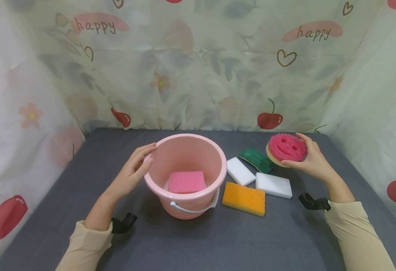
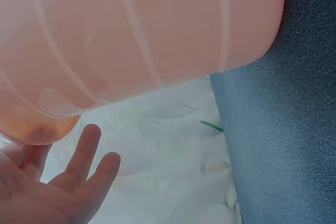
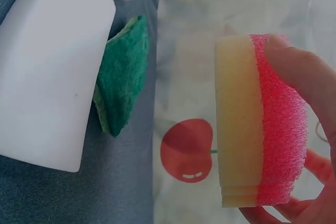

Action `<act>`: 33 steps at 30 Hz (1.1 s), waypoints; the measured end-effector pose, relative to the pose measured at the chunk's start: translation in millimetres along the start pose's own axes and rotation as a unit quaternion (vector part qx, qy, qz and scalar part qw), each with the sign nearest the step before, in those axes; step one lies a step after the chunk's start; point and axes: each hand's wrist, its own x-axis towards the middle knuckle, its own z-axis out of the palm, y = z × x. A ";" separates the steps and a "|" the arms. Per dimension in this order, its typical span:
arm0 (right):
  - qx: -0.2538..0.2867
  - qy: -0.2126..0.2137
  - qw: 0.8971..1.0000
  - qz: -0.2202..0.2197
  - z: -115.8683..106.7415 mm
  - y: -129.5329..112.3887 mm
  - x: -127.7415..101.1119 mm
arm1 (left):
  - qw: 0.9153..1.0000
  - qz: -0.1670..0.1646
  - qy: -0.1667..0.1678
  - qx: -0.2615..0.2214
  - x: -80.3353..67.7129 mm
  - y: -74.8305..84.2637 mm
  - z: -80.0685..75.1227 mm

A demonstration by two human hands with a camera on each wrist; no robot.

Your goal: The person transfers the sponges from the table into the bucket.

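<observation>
A pink bucket (image 1: 222, 161) stands on the grey table, with a pink rectangular sponge (image 1: 186, 181) lying flat inside it. My left hand (image 1: 139, 162) rests against the bucket's left rim with relaxed fingers. In the left wrist view the bucket wall (image 2: 136, 35) fills the top and the left hand (image 2: 63, 187) lies below it with its fingers spread. My right hand (image 1: 303, 155) holds a round pink smiley sponge (image 1: 287, 148) in the air at the right. In the right wrist view the smiley sponge (image 3: 262, 124) shows its yellow backing, pinched between thumb and fingers.
Right of the bucket lie an orange sponge (image 1: 243, 198), two white sponges (image 1: 240, 171) (image 1: 274, 185) and a green sponge (image 1: 256, 159). A flowered curtain (image 1: 198, 75) walls the table on three sides. The bucket's white handle (image 1: 192, 209) hangs down at the front.
</observation>
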 end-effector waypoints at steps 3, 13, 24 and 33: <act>0.000 -0.001 1.000 -0.002 0.0 -3.7 -0.7 | 1.000 0.002 0.001 -0.001 0.1 -0.1 0.1; -0.004 0.003 1.000 -0.023 0.5 -14.7 -1.6 | 1.000 0.003 0.001 0.004 -0.1 0.0 -0.1; 0.001 0.000 0.999 -0.048 0.6 -28.2 -2.6 | 1.000 0.002 0.001 0.004 0.0 0.2 -0.1; -0.002 -0.002 0.999 -0.055 1.0 -35.0 -4.0 | 1.000 -0.006 -0.003 0.002 0.1 1.1 -0.6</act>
